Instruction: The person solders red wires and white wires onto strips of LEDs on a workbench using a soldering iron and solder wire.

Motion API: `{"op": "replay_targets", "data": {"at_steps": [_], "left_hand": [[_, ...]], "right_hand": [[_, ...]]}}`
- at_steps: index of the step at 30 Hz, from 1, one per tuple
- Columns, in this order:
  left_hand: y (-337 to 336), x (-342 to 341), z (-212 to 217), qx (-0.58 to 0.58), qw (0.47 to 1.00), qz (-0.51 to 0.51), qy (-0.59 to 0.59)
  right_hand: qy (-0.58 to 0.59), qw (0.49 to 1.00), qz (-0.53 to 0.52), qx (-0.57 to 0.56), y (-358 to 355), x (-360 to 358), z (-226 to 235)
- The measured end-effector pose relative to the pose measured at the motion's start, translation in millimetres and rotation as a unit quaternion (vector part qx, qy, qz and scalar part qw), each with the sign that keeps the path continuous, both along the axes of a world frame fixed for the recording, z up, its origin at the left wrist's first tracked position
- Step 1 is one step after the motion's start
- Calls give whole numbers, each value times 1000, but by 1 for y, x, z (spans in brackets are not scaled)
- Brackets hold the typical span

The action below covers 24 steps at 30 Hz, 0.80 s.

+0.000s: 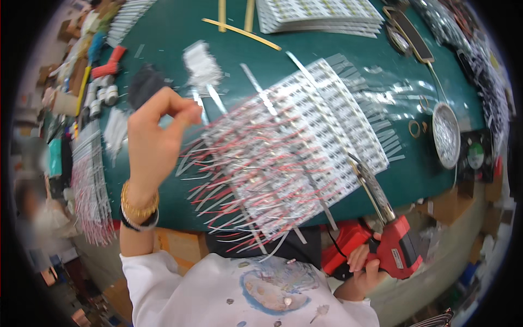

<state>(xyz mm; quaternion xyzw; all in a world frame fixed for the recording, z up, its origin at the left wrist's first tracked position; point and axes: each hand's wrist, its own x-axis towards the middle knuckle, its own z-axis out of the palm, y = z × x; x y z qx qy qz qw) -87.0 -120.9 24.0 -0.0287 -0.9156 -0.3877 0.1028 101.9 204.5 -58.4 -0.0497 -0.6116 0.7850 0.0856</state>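
Note:
A large sheet of small white circuit boards lies slanted on the green table. Many thin red and white wires fan out across its left and near parts. My left hand is raised over the sheet's far left corner, thumb and forefinger pinched; whatever they hold, if anything, cannot be made out. Near the fingertips are pale flat strips. At the near right, my right hand grips a red soldering gun. Its metal barrel points up and left, the tip over the sheet's right part.
Further sheets are stacked at the far edge beside yellow sticks. A white bundle and a dark cloth lie beyond my left hand. To the right is a long-handled round pan. Bundled wires hang at the left edge.

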Motion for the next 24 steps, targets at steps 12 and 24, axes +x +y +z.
{"op": "replay_targets", "data": {"at_steps": [12, 24], "left_hand": [[115, 34, -45, -30, 958, -284, -16], [124, 35, -46, -71, 967, -244, -11]], "right_hand": [[-47, 997, -55, 36, 3, 21, 10], [-46, 997, 66, 23, 22, 21, 0]]}}
